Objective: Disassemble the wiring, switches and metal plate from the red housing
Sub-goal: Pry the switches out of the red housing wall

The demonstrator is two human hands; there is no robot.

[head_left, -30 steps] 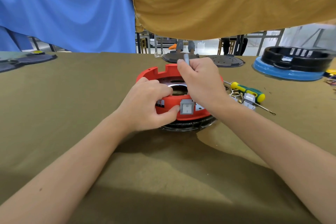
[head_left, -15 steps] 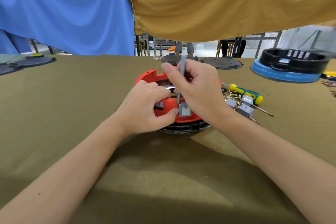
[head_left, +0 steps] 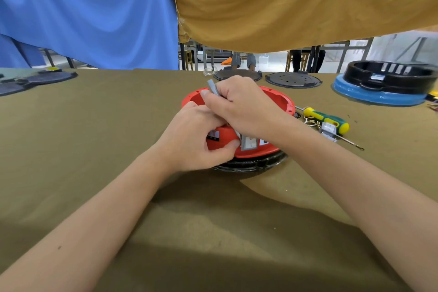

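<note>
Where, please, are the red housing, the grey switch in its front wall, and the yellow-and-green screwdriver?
red housing [head_left: 285, 102]: head view, on its far right rim.
grey switch [head_left: 249, 143]: head view, on its front face.
yellow-and-green screwdriver [head_left: 328, 119]: head view, on the handle's middle.

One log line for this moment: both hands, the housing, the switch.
left hand: grips red housing front wall | right hand: holds grey tool over housing | grey switch: seated in wall | screwdriver: on table
</note>
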